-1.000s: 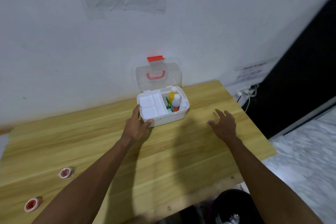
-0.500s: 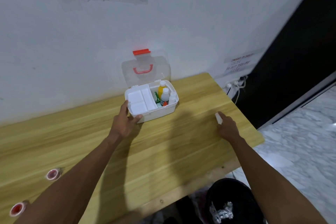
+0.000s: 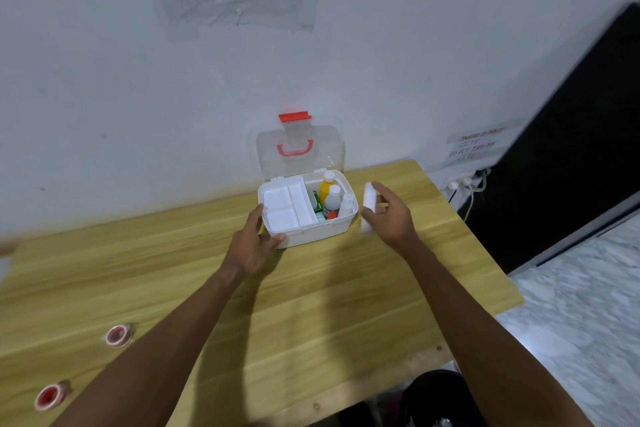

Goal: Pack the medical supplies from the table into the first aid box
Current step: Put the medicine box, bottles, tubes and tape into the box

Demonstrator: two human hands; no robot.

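A white first aid box (image 3: 322, 232) stands open at the back of the wooden table (image 3: 311, 305), its clear lid (image 3: 300, 149) with red handle leaning against the wall. A white divided tray fills its left half. Its right half holds a yellow bottle (image 3: 326, 188), a white bottle (image 3: 333, 199) and a green pack. My left hand (image 3: 254, 244) grips the box's front left corner. Just right of the box, my right hand (image 3: 388, 215) holds a small white item (image 3: 370, 197) above the table.
Two red tape rolls (image 3: 117, 335) (image 3: 49, 396) lie at the table's front left. The wall runs close behind the box. Off the table's right edge are a wall socket with cables (image 3: 465, 184), a dark panel and marble floor. Something black (image 3: 436, 399) sits below the front edge.
My right hand picked the white item up from the table's right side and carried it left to beside the box. My left hand stayed on the box corner.
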